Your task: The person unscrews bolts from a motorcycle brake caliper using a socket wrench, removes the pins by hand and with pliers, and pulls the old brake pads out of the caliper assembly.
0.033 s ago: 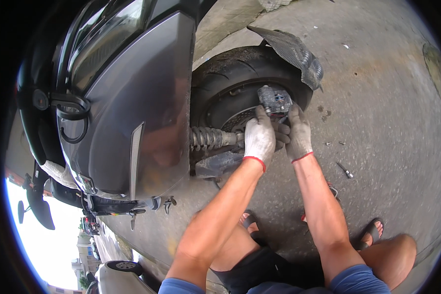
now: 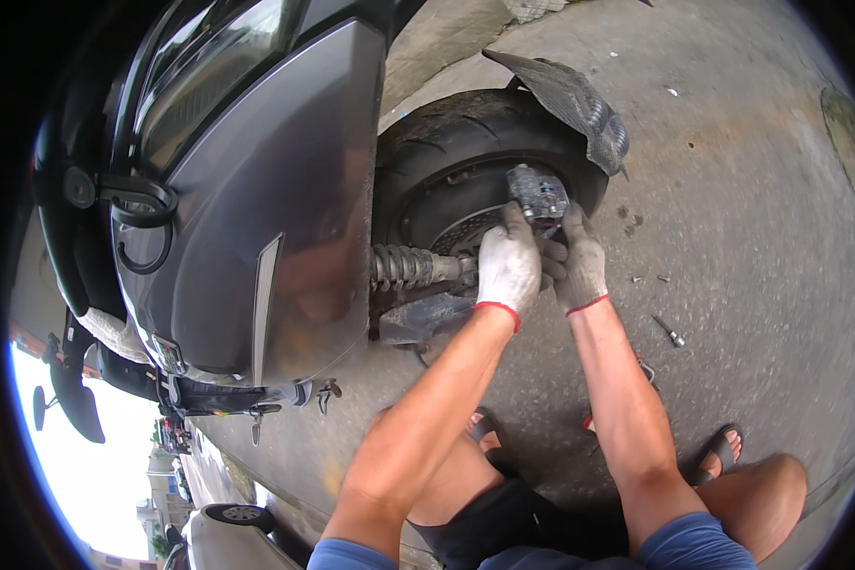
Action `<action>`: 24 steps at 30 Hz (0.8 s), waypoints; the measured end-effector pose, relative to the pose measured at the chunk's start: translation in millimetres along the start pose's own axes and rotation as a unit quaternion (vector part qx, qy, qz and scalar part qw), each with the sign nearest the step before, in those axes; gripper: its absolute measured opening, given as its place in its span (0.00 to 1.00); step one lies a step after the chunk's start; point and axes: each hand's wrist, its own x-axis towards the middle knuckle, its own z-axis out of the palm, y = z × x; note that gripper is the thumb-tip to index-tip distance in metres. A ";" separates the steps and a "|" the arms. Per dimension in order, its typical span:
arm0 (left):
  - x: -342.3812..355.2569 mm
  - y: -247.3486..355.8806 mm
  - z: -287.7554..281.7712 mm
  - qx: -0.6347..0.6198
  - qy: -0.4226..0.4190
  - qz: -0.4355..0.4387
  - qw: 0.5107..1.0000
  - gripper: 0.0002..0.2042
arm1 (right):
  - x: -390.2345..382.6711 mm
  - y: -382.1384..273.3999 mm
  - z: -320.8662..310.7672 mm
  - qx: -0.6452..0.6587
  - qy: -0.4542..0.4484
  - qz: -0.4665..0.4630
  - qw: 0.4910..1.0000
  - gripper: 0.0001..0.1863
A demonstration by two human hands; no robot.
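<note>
A grey scooter stands on concrete with its rear wheel [image 2: 446,133] in front of me. A grey metal brake caliper [image 2: 538,193] sits over the brake disc [image 2: 465,228] at the wheel's hub. My left hand [image 2: 508,268], in a dirty white glove with a red cuff, grips the caliper's lower left side. In the same kind of glove, my right hand [image 2: 581,271] holds the caliper from the lower right. The two hands touch each other. What my fingers hold under the caliper is hidden.
The scooter's grey side panel [image 2: 275,218] fills the left. A coiled shock spring [image 2: 404,266] lies just left of my hands. A torn black mudguard [image 2: 570,100] overhangs the tyre. A small metal tool [image 2: 668,331] and bits lie on the concrete [image 2: 750,190] to the right. My sandalled foot [image 2: 717,446] is below.
</note>
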 end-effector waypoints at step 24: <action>29.6 -47.3 4.4 0.051 -0.041 0.102 0.993 0.33 | 16.2 9.2 -38.2 0.053 -0.048 0.114 0.991 0.24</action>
